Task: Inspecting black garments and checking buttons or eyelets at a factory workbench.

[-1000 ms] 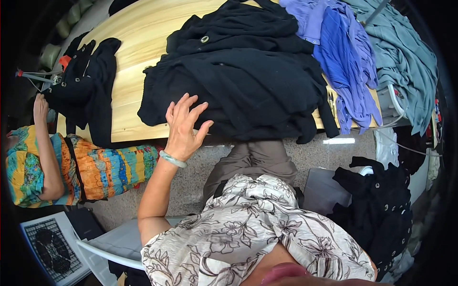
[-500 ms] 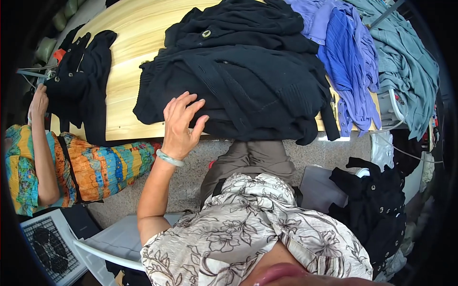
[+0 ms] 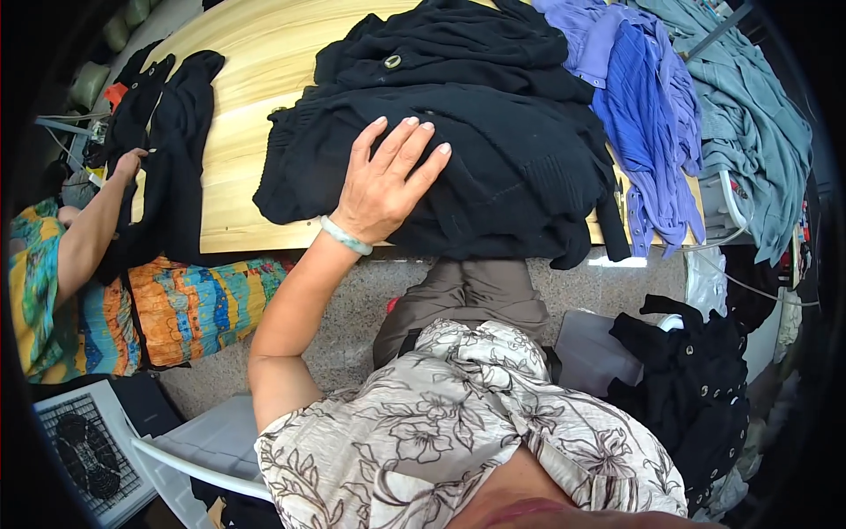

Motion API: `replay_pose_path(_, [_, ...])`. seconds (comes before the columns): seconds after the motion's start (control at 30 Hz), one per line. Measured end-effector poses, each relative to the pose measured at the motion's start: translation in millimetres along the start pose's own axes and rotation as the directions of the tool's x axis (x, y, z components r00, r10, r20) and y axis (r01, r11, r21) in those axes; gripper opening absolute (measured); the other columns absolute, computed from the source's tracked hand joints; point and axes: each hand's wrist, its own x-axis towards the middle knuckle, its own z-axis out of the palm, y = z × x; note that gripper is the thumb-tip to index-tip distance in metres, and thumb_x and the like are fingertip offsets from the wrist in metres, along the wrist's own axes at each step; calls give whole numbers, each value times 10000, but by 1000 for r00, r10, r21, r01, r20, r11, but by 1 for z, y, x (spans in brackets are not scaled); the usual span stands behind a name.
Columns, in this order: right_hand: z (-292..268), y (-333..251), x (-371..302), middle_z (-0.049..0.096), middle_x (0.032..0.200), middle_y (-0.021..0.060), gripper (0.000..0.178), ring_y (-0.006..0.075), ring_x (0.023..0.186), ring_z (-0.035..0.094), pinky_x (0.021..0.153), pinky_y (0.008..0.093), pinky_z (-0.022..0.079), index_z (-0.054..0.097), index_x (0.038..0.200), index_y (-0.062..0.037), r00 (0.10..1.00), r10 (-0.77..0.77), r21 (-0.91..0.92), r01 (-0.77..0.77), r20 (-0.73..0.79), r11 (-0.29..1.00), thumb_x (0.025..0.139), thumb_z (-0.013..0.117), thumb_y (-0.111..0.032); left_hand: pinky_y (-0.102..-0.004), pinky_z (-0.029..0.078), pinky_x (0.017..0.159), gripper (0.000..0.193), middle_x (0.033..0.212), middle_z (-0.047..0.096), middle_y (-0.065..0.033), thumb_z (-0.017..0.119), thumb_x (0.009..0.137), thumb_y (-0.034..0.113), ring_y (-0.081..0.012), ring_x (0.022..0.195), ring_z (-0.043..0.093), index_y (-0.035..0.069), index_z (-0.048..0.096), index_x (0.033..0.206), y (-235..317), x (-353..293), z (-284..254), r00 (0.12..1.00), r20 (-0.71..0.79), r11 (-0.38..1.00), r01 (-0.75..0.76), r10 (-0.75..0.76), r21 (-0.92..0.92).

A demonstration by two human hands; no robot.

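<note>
My left hand (image 3: 384,183), with a pale bangle on its wrist, is spread over a dark knitted garment (image 3: 520,167) near the table's front edge. The fingers are apart and hold nothing; whether the palm presses on the cloth I cannot tell. A ribbed band shows on the garment's left side. Behind it, another dark garment (image 3: 476,53) with a round metal eyelet or button lies bunched up. My right hand is out of sight.
Purple-blue garments (image 3: 648,132) and grey-green knits (image 3: 749,132) hang at the table's right. A co-worker's hand (image 3: 130,164) touches a dark garment (image 3: 181,132) on the left. Below right, dark buttoned garments (image 3: 696,388) lie heaped; a plastic bin (image 3: 211,441) stands lower left.
My left hand has moved up and to the right over the dark garment, its fingers straightening. The co-worker's hand has shifted right on the other dark garment.
</note>
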Motion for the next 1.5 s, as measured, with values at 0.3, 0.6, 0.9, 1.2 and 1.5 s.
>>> replay_pose_path(0.3, [-11, 16, 18, 717, 841, 187, 313, 208, 721, 692, 681, 390, 539, 729, 998, -22, 998, 0, -218, -14, -61, 976, 834, 727, -288, -469, 309, 1135, 490, 1420, 526, -105, 632, 823, 71, -274, 1334, 486, 174, 619, 1301, -7, -3, -3, 996, 85, 1000, -31, 31, 0])
replay_pose_path(0.6, [-146, -160, -2, 708, 789, 145, 266, 184, 745, 703, 691, 327, 552, 703, 1088, -16, 731, 155, 370, 142, -665, 918, 866, 724, -159, -387, 495, 696, 277, 730, 560, -51, 665, 653, 66, -229, 677, 573, 35, 637, 927, 19, 34, -6, 952, -307, 955, -95, 5, -281])
replay_pose_path(0.9, [-264, -271, 65, 650, 1131, 195, 563, 340, 917, 647, 808, 360, 519, 562, 1274, 47, 274, -472, -271, 540, -838, 796, 724, 676, 19, -329, 400, 578, 301, 700, 512, -47, 649, 650, 126, -191, 624, 530, -6, 642, 921, 132, 22, -31, 984, -121, 814, 36, -130, -579])
replay_pose_path(1.2, [-305, -228, -37, 709, 925, 152, 363, 245, 838, 695, 777, 302, 520, 698, 1116, 19, 731, -293, 16, 384, -616, 923, 754, 672, 7, -408, 402, 936, 494, 970, 642, -80, 581, 590, -65, -275, 950, 607, 72, 663, 1057, 57, -117, -40, 786, 346, 659, 618, -511, -430])
replay_pose_path(1.5, [-345, -256, 4, 697, 1023, 187, 198, 279, 821, 657, 747, 354, 502, 694, 899, 71, 597, -468, -86, 555, -651, 828, 861, 694, -123, -316, 455, 984, 207, 1033, 717, -89, 664, 826, -16, -179, 1023, 644, -2, 708, 1027, -7, -129, -88, 492, 355, 156, 731, -795, -665])
